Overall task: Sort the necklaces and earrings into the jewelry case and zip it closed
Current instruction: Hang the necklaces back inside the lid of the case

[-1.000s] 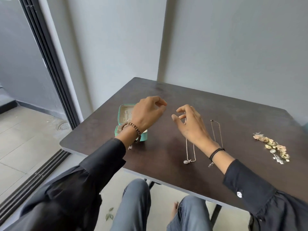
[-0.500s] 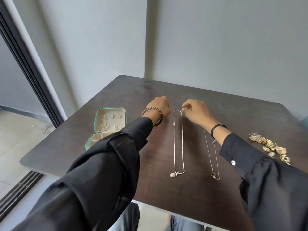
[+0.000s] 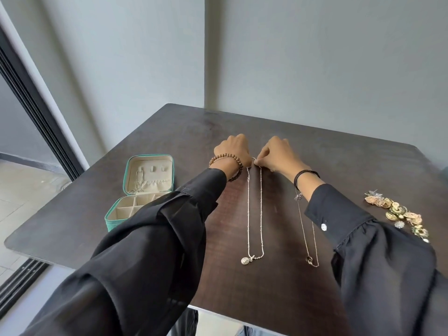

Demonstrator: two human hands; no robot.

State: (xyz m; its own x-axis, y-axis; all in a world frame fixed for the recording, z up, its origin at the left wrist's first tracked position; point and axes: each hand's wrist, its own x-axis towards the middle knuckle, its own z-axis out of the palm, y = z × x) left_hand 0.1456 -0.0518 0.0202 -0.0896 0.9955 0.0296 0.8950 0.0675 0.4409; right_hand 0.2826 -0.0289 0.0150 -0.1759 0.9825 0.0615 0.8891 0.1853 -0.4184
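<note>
Closer now, right hand (image 3: 274,155) pinches the silver beaded necklace (image 3: 261,204) at its top; left hand (image 3: 232,151) curls beside it, grip hidden. The open teal jewelry case (image 3: 112,224) holds one thin silver chain (image 3: 138,181) in its lid.

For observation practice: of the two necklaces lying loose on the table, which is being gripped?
The round-pendant necklace: the right hand pinches its far end. The ring-pendant necklace lies ungripped beside it.
</note>
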